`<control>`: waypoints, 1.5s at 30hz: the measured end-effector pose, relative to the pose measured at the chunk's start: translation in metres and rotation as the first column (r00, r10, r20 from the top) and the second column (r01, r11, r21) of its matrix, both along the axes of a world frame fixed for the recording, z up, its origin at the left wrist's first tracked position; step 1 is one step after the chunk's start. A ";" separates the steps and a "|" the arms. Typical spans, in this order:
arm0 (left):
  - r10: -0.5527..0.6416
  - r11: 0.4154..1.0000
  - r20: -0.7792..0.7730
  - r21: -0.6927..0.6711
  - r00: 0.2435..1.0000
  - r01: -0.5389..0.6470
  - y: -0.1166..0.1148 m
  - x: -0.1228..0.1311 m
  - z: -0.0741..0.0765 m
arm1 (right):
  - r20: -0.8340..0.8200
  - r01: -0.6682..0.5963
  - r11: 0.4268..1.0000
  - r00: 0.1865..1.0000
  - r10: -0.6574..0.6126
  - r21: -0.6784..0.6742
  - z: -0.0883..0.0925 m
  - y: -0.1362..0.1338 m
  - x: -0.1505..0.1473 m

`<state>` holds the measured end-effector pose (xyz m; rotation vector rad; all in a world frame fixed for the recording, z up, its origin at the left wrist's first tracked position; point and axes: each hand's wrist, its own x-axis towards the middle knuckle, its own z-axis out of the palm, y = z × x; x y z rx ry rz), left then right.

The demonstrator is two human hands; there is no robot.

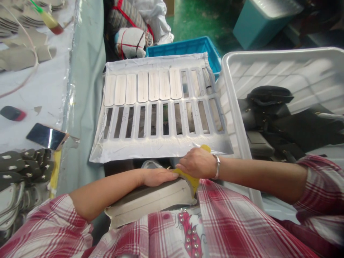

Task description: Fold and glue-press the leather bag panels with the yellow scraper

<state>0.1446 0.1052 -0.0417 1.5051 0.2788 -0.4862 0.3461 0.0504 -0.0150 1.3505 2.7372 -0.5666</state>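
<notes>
A stack of pale oblong pieces [153, 200] with a dark line on top lies across my lap. My left hand [158, 177] rests on the far side of this stack, its fingers together and touching a yellow cloth [195, 182]. My right hand [197, 163], with a bracelet at the wrist, is closed around the yellow cloth at the stack's right end. Beyond my hands, a white slotted frame [161, 145] carries several pale oblong pieces [143, 87] side by side along its far row. The slots of its near row are uncovered.
On the left table [34, 86] are a phone [46, 136], a yellow bottle [49, 21] and dark parts [25, 165]. A white basket [239, 118] with dark bags [271, 118] stands at the right. Behind the frame sits a blue crate [182, 46].
</notes>
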 end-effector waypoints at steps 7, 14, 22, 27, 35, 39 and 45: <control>-0.041 0.999 0.016 -0.005 0.999 0.041 0.000 0.002 0.009 | 0.010 0.014 1.000 1.000 -0.013 -0.025 0.004 -0.006 -0.003; -0.003 0.972 -0.125 0.233 0.992 0.032 0.002 0.005 0.030 | 0.069 0.097 0.994 0.993 -0.094 -0.044 0.011 -0.004 -0.005; 0.250 0.894 -0.180 0.420 0.951 -0.156 -0.023 -0.004 0.052 | 0.028 0.373 0.925 0.928 -0.372 -0.074 0.014 -0.006 0.047; 0.213 0.877 -0.192 0.471 0.958 -0.100 -0.029 0.010 0.048 | -0.231 0.447 0.762 0.770 -0.594 -0.469 0.000 -0.052 0.072; 0.284 0.703 -0.108 0.700 0.953 -0.130 -0.058 0.011 0.062 | -0.368 -0.135 0.353 0.533 -0.762 -0.926 0.002 -0.115 0.072; 0.316 0.491 -0.014 0.858 0.949 -0.151 -0.091 0.009 0.064 | -0.341 -0.225 0.257 0.581 -0.739 -0.940 0.000 -0.121 0.071; 0.356 0.189 0.082 0.969 0.931 -0.157 -0.116 0.022 0.048 | -0.368 -0.188 0.361 0.758 -0.539 -0.914 0.003 -0.103 0.058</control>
